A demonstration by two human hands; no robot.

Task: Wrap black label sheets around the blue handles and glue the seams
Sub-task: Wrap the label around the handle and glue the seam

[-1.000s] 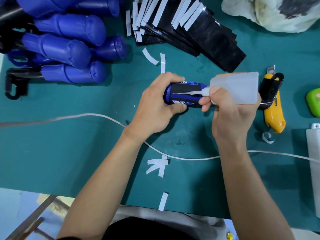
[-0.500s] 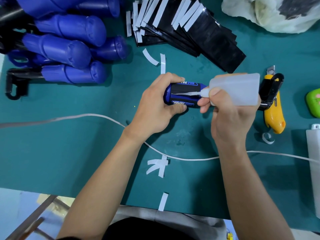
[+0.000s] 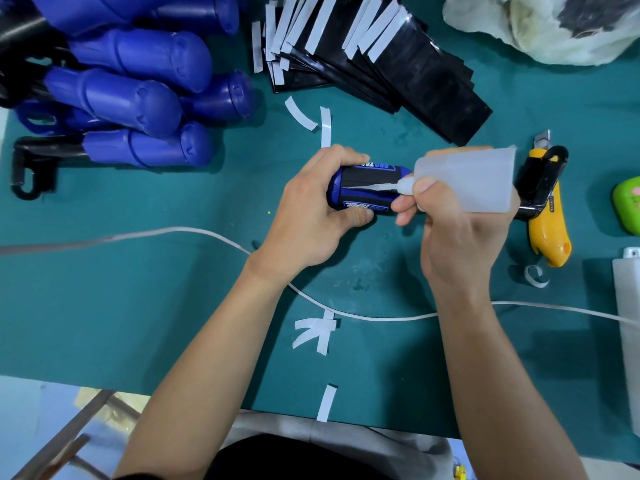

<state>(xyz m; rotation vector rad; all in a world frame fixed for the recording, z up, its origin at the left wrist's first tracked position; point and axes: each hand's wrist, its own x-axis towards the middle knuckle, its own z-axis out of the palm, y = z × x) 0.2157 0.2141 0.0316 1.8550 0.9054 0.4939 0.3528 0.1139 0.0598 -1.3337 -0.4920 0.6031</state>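
A blue handle with a black label wrapped round it lies sideways at the table's middle. My left hand grips its left end, fingers curled over the top and thumb below. My right hand holds a translucent glue bottle, whose thin nozzle lies along the label's seam pointing left. A pile of bare blue handles sits at the back left. A fanned stack of black label sheets with white backing strips lies at the back centre.
A yellow utility knife lies right of the bottle. A white cable crosses the green mat. Peeled white strips lie scattered. A white bag sits back right; a green object and a white container sit at the right edge.
The glue bottle and my right hand have shifted slightly right, drawing the nozzle tip along the seam. My left hand keeps its grip on the handle.
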